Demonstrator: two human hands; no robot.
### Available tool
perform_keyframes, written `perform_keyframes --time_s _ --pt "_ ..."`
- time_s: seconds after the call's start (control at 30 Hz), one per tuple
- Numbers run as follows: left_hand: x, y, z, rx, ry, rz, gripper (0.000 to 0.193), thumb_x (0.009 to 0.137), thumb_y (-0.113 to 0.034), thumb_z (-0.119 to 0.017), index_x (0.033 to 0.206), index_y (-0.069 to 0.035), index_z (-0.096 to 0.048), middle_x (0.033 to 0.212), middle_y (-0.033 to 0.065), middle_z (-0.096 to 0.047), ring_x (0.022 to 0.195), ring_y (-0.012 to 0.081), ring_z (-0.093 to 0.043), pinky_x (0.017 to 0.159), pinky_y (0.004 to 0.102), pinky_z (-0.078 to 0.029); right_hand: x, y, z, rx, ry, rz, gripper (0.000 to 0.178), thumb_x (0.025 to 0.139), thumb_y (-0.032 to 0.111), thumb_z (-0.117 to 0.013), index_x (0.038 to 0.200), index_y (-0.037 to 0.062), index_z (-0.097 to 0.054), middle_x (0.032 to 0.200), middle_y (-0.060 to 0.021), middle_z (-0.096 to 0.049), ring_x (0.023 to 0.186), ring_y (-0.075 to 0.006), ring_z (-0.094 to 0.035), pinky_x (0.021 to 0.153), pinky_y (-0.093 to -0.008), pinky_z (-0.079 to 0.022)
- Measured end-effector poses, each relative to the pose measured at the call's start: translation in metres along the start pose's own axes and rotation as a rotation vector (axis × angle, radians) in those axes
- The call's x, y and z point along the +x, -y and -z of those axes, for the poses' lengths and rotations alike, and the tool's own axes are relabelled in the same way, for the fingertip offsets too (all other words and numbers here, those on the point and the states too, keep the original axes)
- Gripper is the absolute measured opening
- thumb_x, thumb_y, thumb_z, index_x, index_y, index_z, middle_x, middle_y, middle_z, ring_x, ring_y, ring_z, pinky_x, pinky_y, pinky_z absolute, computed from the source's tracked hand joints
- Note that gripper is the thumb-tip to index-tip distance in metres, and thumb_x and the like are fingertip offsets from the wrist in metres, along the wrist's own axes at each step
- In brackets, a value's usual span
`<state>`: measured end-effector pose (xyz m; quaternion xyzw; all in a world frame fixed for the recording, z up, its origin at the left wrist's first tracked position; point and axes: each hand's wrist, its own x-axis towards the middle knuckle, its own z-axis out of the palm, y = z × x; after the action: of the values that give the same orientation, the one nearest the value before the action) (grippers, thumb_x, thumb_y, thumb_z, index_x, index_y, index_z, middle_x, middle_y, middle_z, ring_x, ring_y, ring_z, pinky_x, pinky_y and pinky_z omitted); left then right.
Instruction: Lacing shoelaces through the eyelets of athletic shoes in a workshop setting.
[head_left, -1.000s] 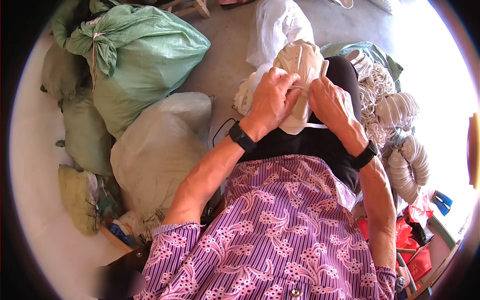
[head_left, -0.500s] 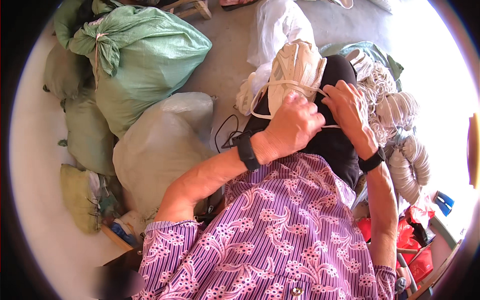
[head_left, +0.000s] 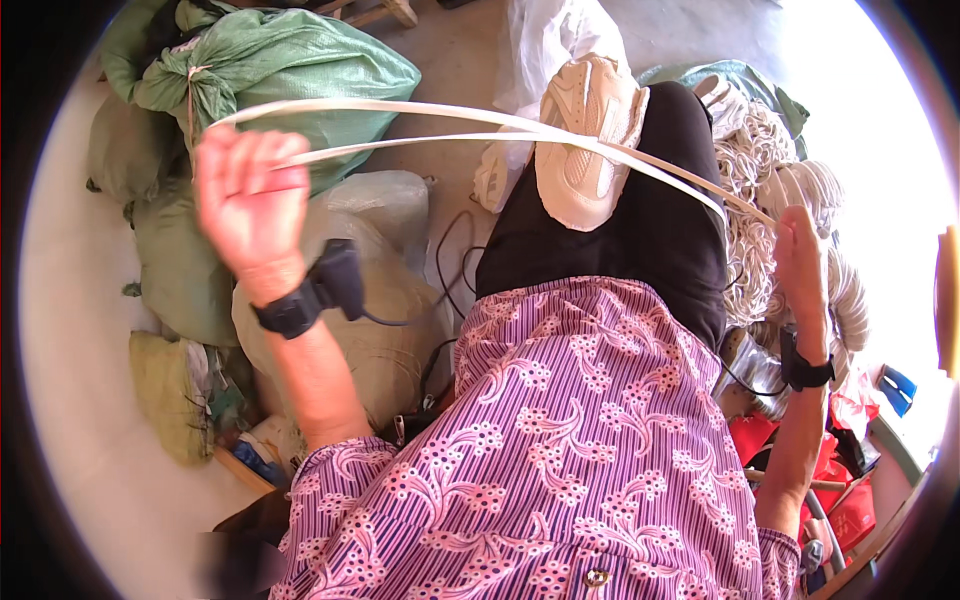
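Observation:
A beige sneaker (head_left: 590, 150) rests on my dark-trousered lap, its sole hidden. A long white shoelace (head_left: 420, 107) is pulled wide across and above it, its strands crossing over the shoe. My left hand (head_left: 250, 205) is raised at the far left, blurred, its fingers closed round one part of the lace. On the right, my right hand (head_left: 803, 265) grips the other part, beside the heap of laces; its fingertips are partly hidden. I cannot tell whether the lace runs through the shoe's eyelets.
Bundles of white laces (head_left: 765, 190) lie to the right of my knee. Large green sacks (head_left: 310, 60) and a translucent bag (head_left: 380, 215) stand on the left. Another pale shoe (head_left: 492, 178) lies beyond my leg. Red bags (head_left: 850, 520) sit at the lower right.
My hands have moved far apart from close together over the shoe, the left swinging out left and the right outward. The lace is now drawn long between them.

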<state>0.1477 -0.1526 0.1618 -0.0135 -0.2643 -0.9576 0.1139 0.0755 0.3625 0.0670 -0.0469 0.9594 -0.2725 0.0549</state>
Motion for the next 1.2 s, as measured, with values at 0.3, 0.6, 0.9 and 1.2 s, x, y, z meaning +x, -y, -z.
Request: perform_keyframes --time_s 0.3,0.6,0.9,1.2 --pt "-0.068 -0.183 0.017 0.100 -0.168 -0.401 0.027 0.096 -0.008 -0.039 0.069 -0.010 -0.037 0.047 -0.0037 -0.025 0.045 0.0097 -0.027 0.056 0.0281 -0.027 -0.045 -0.282 0.139 1.636 -0.640 -0.450 0.020 0.094 0.001 -0.045 0.111 -0.0076 -0.051 0.086 -0.0104 -0.056 0.087 -0.0203 -0.056 0.091 -0.0361 -0.047" --pt "-0.180 -0.275 0.029 0.314 -0.527 -0.530 0.032 0.096 -0.005 -0.035 0.065 -0.010 -0.031 0.050 -0.0015 -0.023 0.045 0.0115 -0.024 0.056 0.0292 -0.025 -0.171 -0.392 0.257 -0.384 -0.379 -0.967 0.036 0.090 0.021 -0.050 0.122 0.0049 -0.055 0.115 -0.0113 -0.059 0.105 -0.0198 -0.055 0.090 -0.0328 -0.042" --pt "-0.220 -0.337 0.072 0.363 -0.843 -0.661 0.036 0.098 -0.008 -0.035 0.064 -0.012 -0.026 0.050 0.0004 -0.020 0.045 0.0129 -0.023 0.054 0.0301 -0.025 -0.251 -0.490 0.291 0.118 -0.338 -0.711 0.036 0.090 0.023 -0.052 0.121 0.0058 -0.057 0.121 -0.0092 -0.056 0.108 -0.0186 -0.054 0.089 -0.0327 -0.042" --pt "-0.027 -0.051 0.013 0.697 -0.335 0.233 0.023 0.093 -0.024 -0.048 0.101 -0.003 -0.055 0.067 -0.0039 -0.036 0.050 0.0059 -0.031 0.045 0.0213 -0.027 -0.055 -0.125 0.041 0.692 -0.009 -0.342 0.043 0.086 0.018 -0.055 0.126 0.0037 -0.049 0.117 -0.0035 -0.057 0.105 -0.0141 -0.054 0.094 -0.0301 -0.040"
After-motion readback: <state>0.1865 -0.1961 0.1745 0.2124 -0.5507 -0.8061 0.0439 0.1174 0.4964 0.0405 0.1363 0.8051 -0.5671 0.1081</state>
